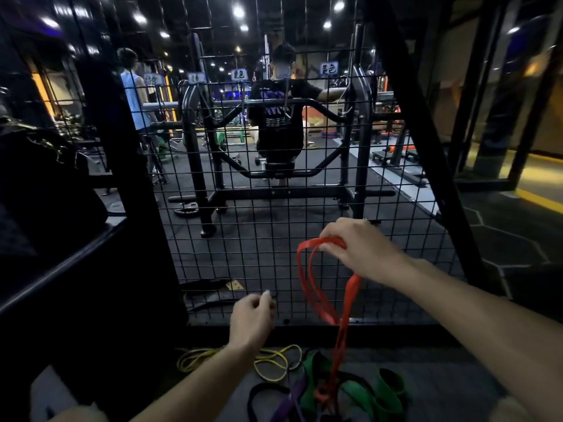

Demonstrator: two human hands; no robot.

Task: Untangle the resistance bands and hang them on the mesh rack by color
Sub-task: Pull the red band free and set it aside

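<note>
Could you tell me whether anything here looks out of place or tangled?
Yes. The bands lie in a knotted heap on the floor below the mesh rack: green, purple, black and yellow cross one another. The red band, gripped by the right hand, trails down into that heap. The left hand holds nothing.

A red band (316, 287) is hanging against the black mesh rack (262, 239), while yellow bands (274, 362), green bands (362, 394), a purple band (288, 403) and a black band (259, 391) are lying below

Gym: squat rack (274, 141), weight plate (185, 211)
</note>
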